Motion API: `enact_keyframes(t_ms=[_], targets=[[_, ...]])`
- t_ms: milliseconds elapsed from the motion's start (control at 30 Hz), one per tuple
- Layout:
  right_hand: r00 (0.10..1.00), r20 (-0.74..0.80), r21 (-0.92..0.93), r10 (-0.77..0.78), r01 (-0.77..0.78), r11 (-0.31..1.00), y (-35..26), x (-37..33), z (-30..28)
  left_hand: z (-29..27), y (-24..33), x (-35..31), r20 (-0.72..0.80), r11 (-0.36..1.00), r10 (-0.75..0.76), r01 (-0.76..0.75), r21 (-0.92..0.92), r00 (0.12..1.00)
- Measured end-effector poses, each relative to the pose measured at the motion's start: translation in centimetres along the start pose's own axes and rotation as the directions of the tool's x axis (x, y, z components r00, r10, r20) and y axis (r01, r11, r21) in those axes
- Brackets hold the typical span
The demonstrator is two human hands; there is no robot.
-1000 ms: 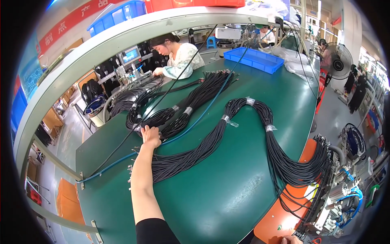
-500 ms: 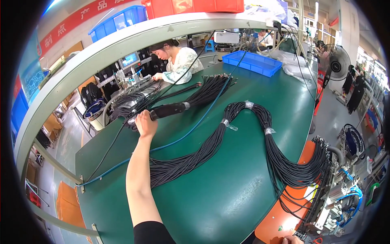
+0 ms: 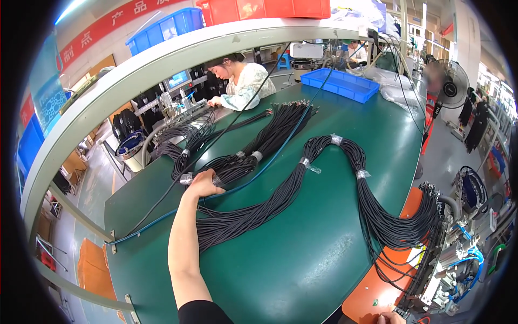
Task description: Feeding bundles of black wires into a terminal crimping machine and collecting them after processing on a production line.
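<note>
My left hand (image 3: pixel 204 184) is closed around a taped part of a black cable bundle (image 3: pixel 232 168) on the green table. The fingertips are partly hidden behind the cables. From there the bundle runs to the far side, bound with clear tape, its cut ends fanned out. Nearer to me, a second long black cable bundle (image 3: pixel 275 202) arches over the table, with several tape bands, and hangs down to the orange board on the right. Only a bit of my right hand (image 3: pixel 390 318) shows at the lower edge, beside the orange board (image 3: pixel 372 291); its grip is cut off.
A blue air hose (image 3: pixel 259 171) crosses the green table (image 3: pixel 302 259). At the back lies a blue tray (image 3: pixel 340 86). A metal fixture (image 3: pixel 445 275) stands at the right. Across the table a co-worker (image 3: pixel 245 83) works at a machine. A white shelf beam (image 3: pixel 162 56) spans above.
My left hand has come nearer to me and slightly right, pulling the held bundle along. That bundle was stretched straighter and now bends. The view has shifted slightly; my right hand stays at the lower edge.
</note>
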State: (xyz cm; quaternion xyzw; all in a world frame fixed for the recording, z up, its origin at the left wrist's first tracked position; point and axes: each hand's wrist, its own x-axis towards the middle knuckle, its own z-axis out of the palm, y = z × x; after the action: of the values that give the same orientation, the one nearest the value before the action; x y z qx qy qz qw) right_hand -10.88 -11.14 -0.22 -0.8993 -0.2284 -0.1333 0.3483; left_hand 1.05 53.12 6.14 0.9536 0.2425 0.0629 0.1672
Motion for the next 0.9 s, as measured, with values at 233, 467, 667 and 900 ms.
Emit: enact_keyframes(t_ms=[233,467,667,900], targets=[[0.928,0.133,0.383,-0.349,0.276,0.881,-8.3,13.5,7.5,4.7,-6.0,0.5,0.177,0.368,-0.223,0.251,-0.895,0.959],[0.562,0.228,0.148,-0.795,0.787,0.599,-18.8,30.2,27.8,10.9,-7.0,6.1,0.067,-0.475,-0.385,-0.135,-0.87,0.921],[0.491,0.378,0.036,-0.785,0.839,0.543,-21.9,32.3,36.8,8.2,-8.8,7.7,0.038,-0.483,-0.455,-0.212,-0.849,0.89],[0.423,0.452,-0.032,-0.785,0.887,0.46,-23.2,33.3,32.0,6.3,-8.6,10.8,0.139,-0.425,-0.497,-0.101,-0.899,0.857]])
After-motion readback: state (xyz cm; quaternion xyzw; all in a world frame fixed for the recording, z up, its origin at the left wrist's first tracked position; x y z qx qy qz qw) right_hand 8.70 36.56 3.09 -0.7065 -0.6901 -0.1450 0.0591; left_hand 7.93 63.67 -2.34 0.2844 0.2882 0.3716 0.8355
